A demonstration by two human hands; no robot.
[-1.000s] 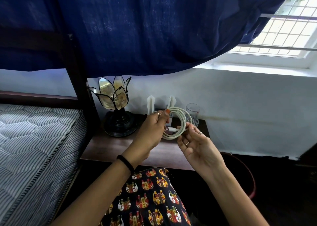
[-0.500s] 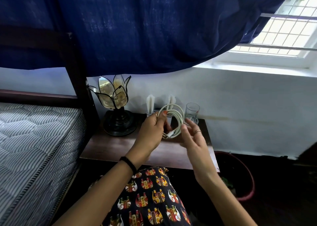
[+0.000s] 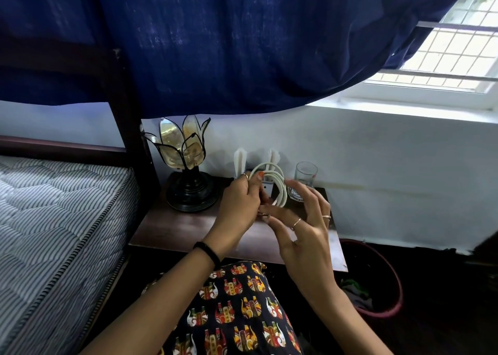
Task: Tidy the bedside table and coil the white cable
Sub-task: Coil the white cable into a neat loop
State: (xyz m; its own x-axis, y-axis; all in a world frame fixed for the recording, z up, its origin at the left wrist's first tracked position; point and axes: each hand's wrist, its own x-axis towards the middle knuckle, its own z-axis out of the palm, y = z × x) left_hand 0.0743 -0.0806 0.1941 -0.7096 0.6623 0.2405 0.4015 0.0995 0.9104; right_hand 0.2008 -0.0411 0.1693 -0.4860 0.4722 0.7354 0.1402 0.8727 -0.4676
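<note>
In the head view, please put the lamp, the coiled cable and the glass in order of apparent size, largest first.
1. lamp
2. cable, held nearer the camera, so this rank is unsure
3. glass, partly hidden by fingers

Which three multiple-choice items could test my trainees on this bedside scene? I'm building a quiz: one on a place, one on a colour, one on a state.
1. Where does the drinking glass stand?
A. on the mattress
B. at the back right of the bedside table
C. on the window sill

2. What colour is the curtain hanging above?
A. dark blue
B. red
C. white

3. What state is the white cable in?
A. stretched flat along the table
B. plugged into the lamp
C. wound in loops, held above the table

Answers: 1 B, it stands by the wall, right of the lotus lamp. 2 A, the cloth is deep blue. 3 C, the left hand grips the loops while the right hand meets their lower end.
</note>
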